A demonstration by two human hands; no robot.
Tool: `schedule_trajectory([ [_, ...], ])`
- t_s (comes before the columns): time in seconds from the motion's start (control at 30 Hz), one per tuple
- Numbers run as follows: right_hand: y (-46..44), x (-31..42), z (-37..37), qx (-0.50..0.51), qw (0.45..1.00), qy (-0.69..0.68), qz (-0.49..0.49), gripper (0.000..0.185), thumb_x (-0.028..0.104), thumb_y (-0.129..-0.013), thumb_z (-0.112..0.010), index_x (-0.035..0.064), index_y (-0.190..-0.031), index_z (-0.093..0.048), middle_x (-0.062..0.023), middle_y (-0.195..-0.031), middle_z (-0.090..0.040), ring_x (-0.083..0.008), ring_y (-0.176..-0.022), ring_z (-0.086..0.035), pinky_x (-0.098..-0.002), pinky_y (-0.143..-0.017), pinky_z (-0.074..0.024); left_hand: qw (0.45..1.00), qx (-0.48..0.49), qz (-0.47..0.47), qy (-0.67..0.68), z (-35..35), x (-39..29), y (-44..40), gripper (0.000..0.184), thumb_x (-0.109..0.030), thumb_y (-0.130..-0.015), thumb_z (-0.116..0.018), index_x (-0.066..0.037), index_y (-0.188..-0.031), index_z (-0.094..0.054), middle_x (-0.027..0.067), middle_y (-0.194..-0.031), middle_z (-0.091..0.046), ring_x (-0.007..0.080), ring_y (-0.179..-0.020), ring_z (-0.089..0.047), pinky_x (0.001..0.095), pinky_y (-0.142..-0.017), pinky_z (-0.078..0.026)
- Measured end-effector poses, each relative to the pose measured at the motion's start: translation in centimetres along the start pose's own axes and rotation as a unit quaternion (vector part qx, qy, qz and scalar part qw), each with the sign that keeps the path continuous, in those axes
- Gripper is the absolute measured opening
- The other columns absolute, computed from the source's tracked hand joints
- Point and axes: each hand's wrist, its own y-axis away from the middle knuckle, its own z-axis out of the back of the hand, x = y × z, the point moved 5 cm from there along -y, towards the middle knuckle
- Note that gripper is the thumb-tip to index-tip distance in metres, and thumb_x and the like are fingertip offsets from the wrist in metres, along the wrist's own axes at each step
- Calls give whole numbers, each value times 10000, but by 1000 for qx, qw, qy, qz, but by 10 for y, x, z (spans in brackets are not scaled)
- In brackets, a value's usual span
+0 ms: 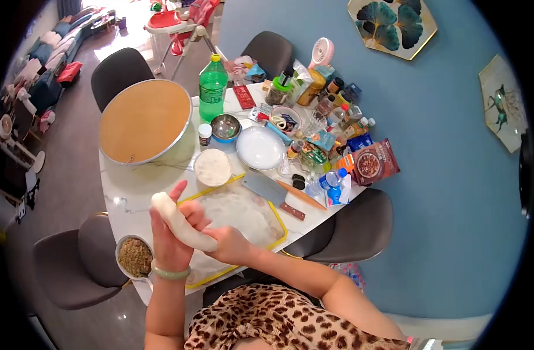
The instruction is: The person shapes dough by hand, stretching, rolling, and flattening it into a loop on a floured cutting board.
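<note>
A thick white roll of dough [182, 224] is held up in the air, slanting between both hands. My left hand [169, 242], with a pale green bangle at its wrist, cradles the upper length between thumb and fingers. The fingers of my right hand [231, 246] close around the lower end. Beneath them lies a yellow-edged board [238, 213] dusted with flour. Across the board's far right edge rests a cleaver [267, 192] with a wooden handle. A bowl of flour [213, 167] stands just beyond the board, and a bowl of brown filling [135, 257] sits left of my left wrist.
A large round lidded tub [145, 122] occupies the table's far left, beside a green bottle [212, 90]. A white plate [261, 148] and metal bowl [225, 128] are behind the flour. Jars, bottles and packets crowd the right, near a cereal bag [377, 164]. Chairs surround the table.
</note>
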Motion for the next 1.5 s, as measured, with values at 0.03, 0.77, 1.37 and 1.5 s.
schedule_trajectory([
  [0.03,-4,11,4,1,999,29,37,148,184,-773,-621,98,-890,-596,-115,-820,-639,-333,-693,-613,-401,-578,-489,999,-23,-12,-20,9,1,2,490,-449,-932,-445,-16,-1161,-465,-39,-475,-373,62,-365,-324,218,-426,-336],
  [0.77,24,-8,20,5,979,-197,-48,125,206,-783,-632,123,-875,-609,-135,-808,-634,-329,-741,-614,-397,-671,-480,997,-47,0,-55,-18,19,17,462,-442,-964,-357,-35,-1139,-486,-29,-474,-367,81,-367,-330,233,-449,-359],
  [1.37,45,-20,36,-12,988,-150,-43,150,214,-789,-603,109,-894,-614,-152,-801,-636,-348,-762,-612,-406,-651,-487,970,168,-46,-168,-39,38,26,372,-387,-982,-342,-44,-1038,-477,-37,-430,-325,77,-318,-270,203,-363,-281],
  [1.5,59,-34,29,34,987,-146,-63,165,225,-796,-602,116,-918,-619,-149,-836,-640,-346,-770,-615,-398,-660,-489,973,152,-44,-169,-51,41,28,470,-452,-956,-375,-21,-1129,-453,-24,-508,-388,75,-386,-342,225,-408,-314],
])
